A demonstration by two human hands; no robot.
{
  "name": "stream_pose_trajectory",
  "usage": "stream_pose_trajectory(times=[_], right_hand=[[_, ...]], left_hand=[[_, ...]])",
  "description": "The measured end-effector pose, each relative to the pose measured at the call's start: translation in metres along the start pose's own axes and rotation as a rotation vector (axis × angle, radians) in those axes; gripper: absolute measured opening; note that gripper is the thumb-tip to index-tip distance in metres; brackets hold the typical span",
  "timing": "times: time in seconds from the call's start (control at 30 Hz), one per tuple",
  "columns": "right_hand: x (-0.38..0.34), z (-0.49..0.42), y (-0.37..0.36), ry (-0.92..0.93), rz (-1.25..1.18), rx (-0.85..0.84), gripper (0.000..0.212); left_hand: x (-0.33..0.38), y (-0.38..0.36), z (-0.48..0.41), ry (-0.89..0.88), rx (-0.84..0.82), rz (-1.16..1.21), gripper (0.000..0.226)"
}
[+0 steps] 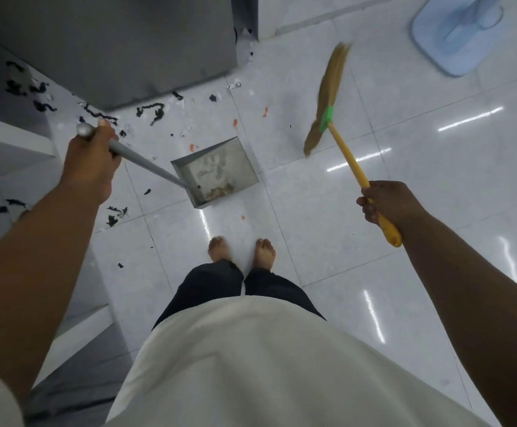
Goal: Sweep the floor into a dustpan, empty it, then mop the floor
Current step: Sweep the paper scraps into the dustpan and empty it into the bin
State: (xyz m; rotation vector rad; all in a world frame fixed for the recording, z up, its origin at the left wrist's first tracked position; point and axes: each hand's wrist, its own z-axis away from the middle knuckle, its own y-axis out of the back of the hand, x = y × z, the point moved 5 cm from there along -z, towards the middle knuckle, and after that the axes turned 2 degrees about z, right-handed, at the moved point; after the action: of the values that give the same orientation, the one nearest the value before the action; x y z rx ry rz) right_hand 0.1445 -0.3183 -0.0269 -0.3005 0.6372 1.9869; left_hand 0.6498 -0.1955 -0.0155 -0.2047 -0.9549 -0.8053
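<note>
Your left hand (92, 158) is curled round the handle of the dustpan (217, 171), which sits at centre frame. Black scraps (152, 112) lie to its upper left. Your right hand (386, 204) grips the broom (328, 97), whose bristles are right of the pan, on the opposite side from the scraps.

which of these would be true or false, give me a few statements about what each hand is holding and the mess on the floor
1. The left-hand grip holds the long handle of the grey metal dustpan. True.
2. The right-hand grip holds a mop. False: it holds the straw broom with a yellow handle.
3. The dustpan is clean inside. False: a brownish dirt heap lies in it.
4. Several black scraps lie on the white tiled floor beyond the dustpan. True.
</note>
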Motion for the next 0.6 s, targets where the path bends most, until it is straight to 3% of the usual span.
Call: stream_pose_trajectory(times=[0.27,0.6], right_hand=[[-0.036,-0.041,-0.033,-0.182,0.046,0.007,0.011],[-0.129,-0.073,-0.064,0.036,0.132,-0.028,0.010]], left_hand=[[0.010,-0.009,-0.041,0.035,0.000,0.091,0.023],[0.049,-0.004,-0.085,0.026,0.021,0.070,0.025]])
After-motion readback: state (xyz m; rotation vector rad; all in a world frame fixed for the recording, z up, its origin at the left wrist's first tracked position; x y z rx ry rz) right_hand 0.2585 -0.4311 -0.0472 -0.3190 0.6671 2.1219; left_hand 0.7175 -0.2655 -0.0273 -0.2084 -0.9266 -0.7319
